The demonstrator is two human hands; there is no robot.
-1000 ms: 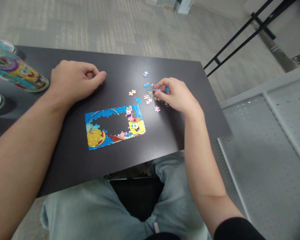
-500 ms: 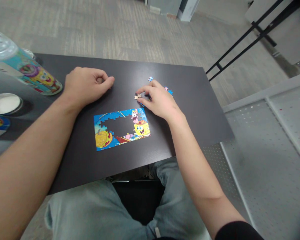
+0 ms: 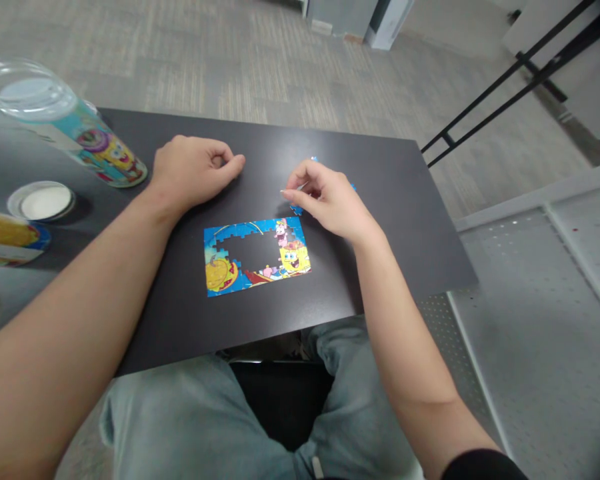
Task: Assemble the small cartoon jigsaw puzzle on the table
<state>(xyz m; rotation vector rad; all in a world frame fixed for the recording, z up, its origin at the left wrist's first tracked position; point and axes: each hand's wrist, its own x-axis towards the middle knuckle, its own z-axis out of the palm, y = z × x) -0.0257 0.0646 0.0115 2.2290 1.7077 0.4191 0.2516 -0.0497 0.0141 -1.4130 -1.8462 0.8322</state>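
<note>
My right hand (image 3: 333, 200) is raised slightly above the dark table, thumb and forefinger closed on a small puzzle piece (image 3: 283, 193) seen nearly edge-on. Under and beside that hand lie loose blue puzzle pieces (image 3: 297, 209), partly covered by it. My left hand (image 3: 193, 172) rests on the table with curled fingers, its thumb against the forefinger, and nothing shows in it. Nearer to me lies a partly assembled cartoon jigsaw puzzle (image 3: 221, 275). Its border is joined, with a yellow character at right and a burger at lower left, around a gap in the middle.
At left stand a clear-topped cartoon canister (image 3: 100, 143), a round container with white contents (image 3: 43, 201) and another printed tin (image 3: 13, 237). The dark tabletop (image 3: 410, 227) ends at the right beside a grey perforated panel (image 3: 535, 320). A black metal frame (image 3: 510, 80) stands beyond.
My right hand has closed its fingertips on the puzzle piece and lifted it from the table. The whole view has shifted a little; my left hand keeps its place.
</note>
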